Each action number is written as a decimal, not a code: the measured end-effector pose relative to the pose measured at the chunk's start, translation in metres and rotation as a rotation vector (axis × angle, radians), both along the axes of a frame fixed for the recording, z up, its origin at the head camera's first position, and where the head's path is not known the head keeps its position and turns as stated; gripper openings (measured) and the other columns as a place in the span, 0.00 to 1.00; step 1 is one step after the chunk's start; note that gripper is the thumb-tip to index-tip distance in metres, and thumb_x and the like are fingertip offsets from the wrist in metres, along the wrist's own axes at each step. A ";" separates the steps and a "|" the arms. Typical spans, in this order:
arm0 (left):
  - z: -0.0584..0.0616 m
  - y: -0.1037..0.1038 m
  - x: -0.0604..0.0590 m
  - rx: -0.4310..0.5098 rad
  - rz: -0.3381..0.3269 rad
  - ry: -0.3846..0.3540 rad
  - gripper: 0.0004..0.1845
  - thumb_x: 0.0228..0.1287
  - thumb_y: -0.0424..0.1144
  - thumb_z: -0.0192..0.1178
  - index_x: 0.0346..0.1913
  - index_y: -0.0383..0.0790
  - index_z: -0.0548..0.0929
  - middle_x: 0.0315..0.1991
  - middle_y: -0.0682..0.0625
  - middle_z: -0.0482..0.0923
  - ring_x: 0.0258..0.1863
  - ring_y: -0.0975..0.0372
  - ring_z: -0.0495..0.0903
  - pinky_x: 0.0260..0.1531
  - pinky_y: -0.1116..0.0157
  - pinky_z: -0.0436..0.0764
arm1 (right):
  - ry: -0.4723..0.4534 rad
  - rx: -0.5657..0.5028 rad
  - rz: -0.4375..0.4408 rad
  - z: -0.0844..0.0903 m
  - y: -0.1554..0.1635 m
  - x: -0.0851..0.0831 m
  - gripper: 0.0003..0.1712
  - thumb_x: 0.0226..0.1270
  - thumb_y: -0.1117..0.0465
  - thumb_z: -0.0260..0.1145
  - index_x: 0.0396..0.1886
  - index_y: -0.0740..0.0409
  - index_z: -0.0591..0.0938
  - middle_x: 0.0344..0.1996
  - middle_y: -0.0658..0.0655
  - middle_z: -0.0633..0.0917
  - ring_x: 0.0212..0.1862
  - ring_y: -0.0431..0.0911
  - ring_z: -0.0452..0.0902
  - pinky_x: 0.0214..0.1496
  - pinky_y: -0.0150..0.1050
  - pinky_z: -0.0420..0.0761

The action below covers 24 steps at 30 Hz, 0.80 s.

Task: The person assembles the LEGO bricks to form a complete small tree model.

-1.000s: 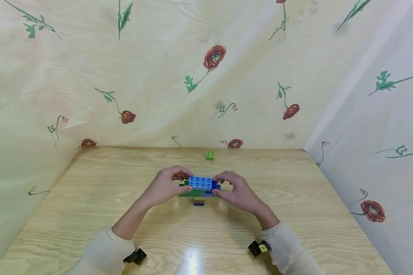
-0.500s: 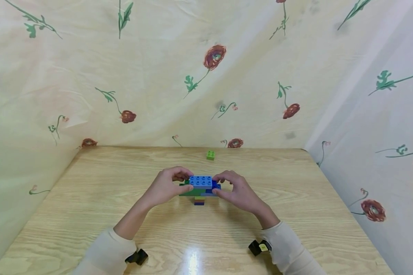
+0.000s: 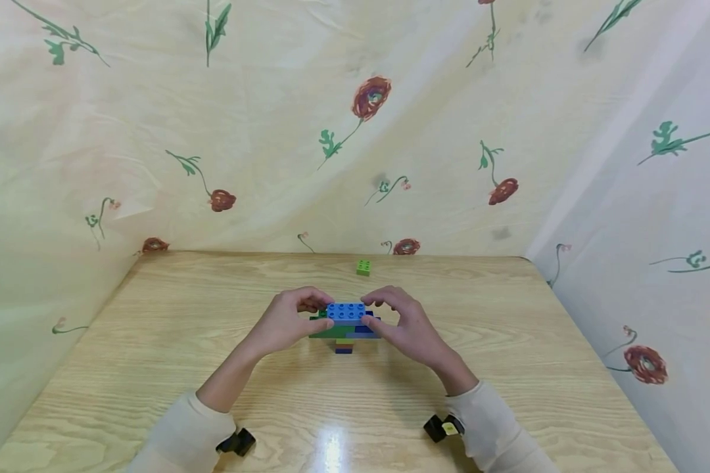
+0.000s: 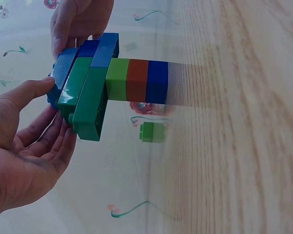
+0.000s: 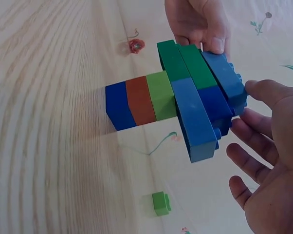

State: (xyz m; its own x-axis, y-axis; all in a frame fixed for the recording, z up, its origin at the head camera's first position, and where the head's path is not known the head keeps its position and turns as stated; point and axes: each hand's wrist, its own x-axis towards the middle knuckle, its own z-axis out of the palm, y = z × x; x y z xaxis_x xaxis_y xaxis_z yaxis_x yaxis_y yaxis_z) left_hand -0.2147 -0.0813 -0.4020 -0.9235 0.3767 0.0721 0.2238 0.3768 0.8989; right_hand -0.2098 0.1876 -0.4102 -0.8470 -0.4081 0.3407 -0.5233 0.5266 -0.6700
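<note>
Here I see the wooden desk (image 3: 154,341) filling the lower frame, with the brick tower (image 3: 344,325) standing at its centre. My left hand (image 3: 284,322) and right hand (image 3: 405,325) pinch the light blue brick (image 3: 346,311) on top. A small green brick (image 3: 363,267) lies just above centre. No readable writing anywhere.

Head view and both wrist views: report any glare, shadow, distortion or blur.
Head view: a bright glare patch on the table near its front edge; the backdrop's seams bow, wide-angle distortion; focus sharp. Left wrist view: the brick stack casts a soft shadow on the tabletop; the left hand looms large and slightly soft. Right wrist view: the table grain curves strongly; the small green brick is soft.
</note>
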 end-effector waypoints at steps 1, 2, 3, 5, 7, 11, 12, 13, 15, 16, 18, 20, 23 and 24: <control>0.000 0.000 0.000 0.000 -0.002 0.002 0.17 0.63 0.39 0.73 0.54 0.46 0.86 0.51 0.50 0.86 0.52 0.56 0.82 0.62 0.45 0.79 | -0.003 -0.004 -0.002 0.000 -0.001 0.000 0.16 0.70 0.57 0.72 0.55 0.51 0.85 0.51 0.49 0.86 0.54 0.53 0.78 0.54 0.44 0.75; 0.001 -0.001 0.000 -0.001 -0.005 0.004 0.17 0.64 0.40 0.73 0.55 0.46 0.86 0.51 0.50 0.86 0.52 0.56 0.82 0.62 0.45 0.79 | -0.007 -0.009 -0.004 0.001 -0.002 0.000 0.15 0.70 0.57 0.73 0.54 0.50 0.85 0.50 0.48 0.86 0.53 0.54 0.78 0.54 0.44 0.74; 0.001 -0.001 0.000 -0.003 -0.005 0.006 0.17 0.64 0.40 0.73 0.55 0.46 0.86 0.51 0.50 0.86 0.52 0.56 0.82 0.62 0.45 0.79 | -0.010 -0.013 -0.007 0.001 -0.003 0.000 0.14 0.69 0.57 0.73 0.53 0.49 0.85 0.49 0.48 0.86 0.53 0.55 0.78 0.54 0.44 0.74; 0.001 -0.002 0.000 -0.007 -0.007 0.012 0.17 0.64 0.40 0.73 0.55 0.47 0.86 0.51 0.50 0.86 0.52 0.57 0.82 0.62 0.45 0.79 | -0.014 -0.018 -0.010 0.001 -0.003 0.000 0.13 0.69 0.57 0.73 0.52 0.47 0.86 0.48 0.47 0.87 0.53 0.57 0.78 0.54 0.44 0.74; 0.002 -0.003 0.000 -0.015 -0.015 0.020 0.17 0.64 0.40 0.73 0.55 0.47 0.86 0.51 0.51 0.86 0.51 0.57 0.82 0.63 0.44 0.78 | -0.013 -0.019 -0.014 0.001 -0.004 0.000 0.13 0.69 0.58 0.73 0.52 0.48 0.86 0.48 0.47 0.87 0.52 0.57 0.78 0.54 0.44 0.74; 0.003 -0.004 0.000 -0.025 -0.031 0.042 0.16 0.66 0.40 0.72 0.55 0.48 0.86 0.50 0.53 0.86 0.51 0.58 0.82 0.64 0.44 0.78 | -0.001 -0.010 -0.018 0.000 -0.004 0.000 0.13 0.68 0.58 0.74 0.51 0.48 0.86 0.48 0.47 0.88 0.51 0.55 0.78 0.54 0.44 0.75; 0.003 -0.004 0.000 -0.028 -0.035 0.049 0.15 0.66 0.41 0.71 0.55 0.48 0.86 0.50 0.53 0.86 0.51 0.58 0.82 0.64 0.44 0.77 | 0.000 -0.009 -0.017 0.000 -0.003 0.000 0.13 0.68 0.58 0.74 0.51 0.49 0.86 0.48 0.48 0.88 0.51 0.55 0.78 0.54 0.44 0.75; 0.003 -0.004 0.000 -0.030 -0.037 0.055 0.15 0.67 0.41 0.70 0.55 0.48 0.86 0.50 0.53 0.86 0.51 0.58 0.82 0.64 0.44 0.77 | 0.001 -0.009 -0.015 0.000 -0.003 0.000 0.13 0.68 0.58 0.74 0.51 0.49 0.86 0.48 0.48 0.88 0.52 0.55 0.78 0.54 0.44 0.75; 0.003 -0.005 0.000 -0.034 -0.037 0.061 0.14 0.67 0.41 0.70 0.55 0.48 0.87 0.50 0.53 0.86 0.50 0.58 0.82 0.63 0.45 0.78 | 0.001 -0.006 -0.009 0.001 -0.003 -0.001 0.13 0.68 0.58 0.74 0.50 0.49 0.86 0.48 0.48 0.88 0.52 0.56 0.79 0.55 0.44 0.76; 0.003 -0.005 0.000 -0.035 -0.038 0.063 0.14 0.68 0.41 0.70 0.55 0.48 0.87 0.50 0.53 0.86 0.50 0.58 0.82 0.63 0.45 0.78 | 0.002 -0.002 -0.007 0.001 -0.003 -0.001 0.13 0.68 0.58 0.74 0.50 0.49 0.86 0.48 0.48 0.88 0.52 0.56 0.79 0.55 0.44 0.76; 0.003 -0.005 -0.001 -0.037 -0.044 0.069 0.14 0.68 0.41 0.69 0.54 0.48 0.87 0.49 0.53 0.86 0.50 0.59 0.82 0.63 0.45 0.78 | 0.007 0.008 -0.005 0.002 -0.003 -0.002 0.13 0.67 0.58 0.74 0.50 0.49 0.86 0.47 0.48 0.88 0.52 0.54 0.78 0.55 0.44 0.76; 0.003 -0.006 -0.001 -0.044 -0.051 0.074 0.13 0.68 0.41 0.69 0.54 0.48 0.87 0.49 0.53 0.86 0.49 0.59 0.82 0.62 0.46 0.79 | 0.012 0.020 -0.005 0.003 -0.003 -0.002 0.13 0.67 0.58 0.75 0.50 0.49 0.87 0.47 0.48 0.88 0.52 0.53 0.78 0.56 0.44 0.76; 0.002 -0.007 -0.003 -0.052 -0.061 0.076 0.13 0.69 0.42 0.69 0.54 0.50 0.87 0.48 0.54 0.86 0.48 0.60 0.83 0.61 0.48 0.80 | 0.016 0.027 -0.003 0.003 -0.003 -0.003 0.13 0.67 0.57 0.75 0.50 0.49 0.87 0.47 0.48 0.88 0.52 0.53 0.78 0.56 0.45 0.77; 0.002 -0.008 -0.003 -0.055 -0.063 0.075 0.12 0.69 0.42 0.69 0.54 0.50 0.87 0.48 0.55 0.86 0.48 0.60 0.83 0.61 0.49 0.80 | 0.015 0.028 -0.002 0.003 -0.003 -0.003 0.13 0.67 0.57 0.75 0.50 0.49 0.87 0.47 0.49 0.88 0.52 0.53 0.78 0.56 0.45 0.77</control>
State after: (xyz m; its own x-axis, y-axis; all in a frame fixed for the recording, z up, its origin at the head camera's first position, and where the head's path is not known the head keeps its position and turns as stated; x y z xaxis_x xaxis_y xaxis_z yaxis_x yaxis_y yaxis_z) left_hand -0.2179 -0.0893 -0.3998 -0.8907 0.4389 0.1179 0.3147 0.4083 0.8569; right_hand -0.2131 0.1849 -0.4074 -0.8428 -0.4158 0.3417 -0.5318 0.5458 -0.6475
